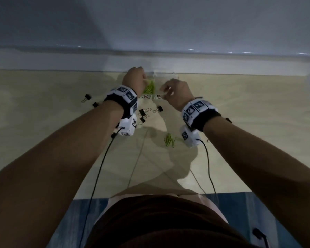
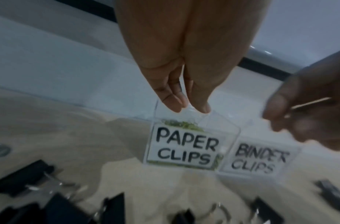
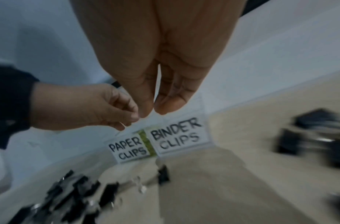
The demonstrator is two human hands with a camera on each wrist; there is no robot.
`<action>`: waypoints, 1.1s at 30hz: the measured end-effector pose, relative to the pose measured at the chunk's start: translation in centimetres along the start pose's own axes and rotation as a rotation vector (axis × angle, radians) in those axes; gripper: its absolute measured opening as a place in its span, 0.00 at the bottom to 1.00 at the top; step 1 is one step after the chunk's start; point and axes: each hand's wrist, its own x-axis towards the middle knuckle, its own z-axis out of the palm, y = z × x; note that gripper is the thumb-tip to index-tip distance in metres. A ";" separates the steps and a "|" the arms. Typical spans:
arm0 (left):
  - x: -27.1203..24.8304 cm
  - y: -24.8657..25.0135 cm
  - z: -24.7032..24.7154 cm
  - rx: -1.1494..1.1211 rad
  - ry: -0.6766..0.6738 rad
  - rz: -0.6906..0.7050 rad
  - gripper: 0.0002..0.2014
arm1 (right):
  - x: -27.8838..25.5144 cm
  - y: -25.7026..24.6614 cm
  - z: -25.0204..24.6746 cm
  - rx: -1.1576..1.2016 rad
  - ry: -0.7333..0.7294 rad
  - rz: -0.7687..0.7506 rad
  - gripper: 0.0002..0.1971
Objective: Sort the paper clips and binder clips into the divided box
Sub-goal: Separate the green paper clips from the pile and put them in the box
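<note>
Nearest the person, a small heap of green paper clips [image 1: 169,141] lay loose on the worktop [image 1: 249,108], still unsorted. A little farther in, black binder clips [image 1: 145,111] were scattered left of centre, with two more toward the left edge [image 1: 86,98]. Beyond them, against the far edge of the worktop, stood the clear divided box [image 2: 192,145], its left compartment labelled for paper clips and already holding a green pile, its right one labelled for binder clips and, as far as the views showed, not yet filled.

The left hand [image 1: 135,78] hovered over the paper-clip compartment with thumb and fingertips [image 2: 175,104] drawn together; whether anything was pinched between them could not be told. The right hand [image 1: 175,92] hung over the binder-clip side, fingers curled around a thin metal wire [image 2: 311,103], probably a binder clip's handle, though the clip itself was hidden.

The risk appeared to lie in the release. The two compartments shared one thin wall, and both hands crowded the same small opening, so a clip let go slightly off line might have landed on the wrong side. The light box could also have slid if a knuckle knocked its rim.
</note>
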 end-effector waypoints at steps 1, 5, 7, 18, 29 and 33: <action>-0.2 -0.2 0.5 0.037 0.001 0.034 0.08 | -1.3 1.2 -0.2 -0.012 -0.030 0.025 0.09; -3.8 0.1 2.8 0.053 -0.033 0.306 0.13 | -7.2 4.8 -0.7 -0.156 -0.257 0.108 0.06; -6.6 0.3 4.6 0.081 -0.248 0.510 0.15 | -10.0 5.5 -0.3 -0.178 -0.298 0.076 0.03; -11.9 -0.6 9.0 0.277 -0.489 0.728 0.15 | -15.3 5.0 5.8 -0.038 0.063 0.123 0.06; -14.5 -1.3 10.4 0.291 -0.344 0.475 0.07 | -15.0 1.1 5.8 -0.100 -0.065 0.196 0.09; -15.1 -1.2 10.1 0.514 -0.321 0.518 0.11 | -14.4 2.7 6.8 -0.176 -0.114 0.241 0.13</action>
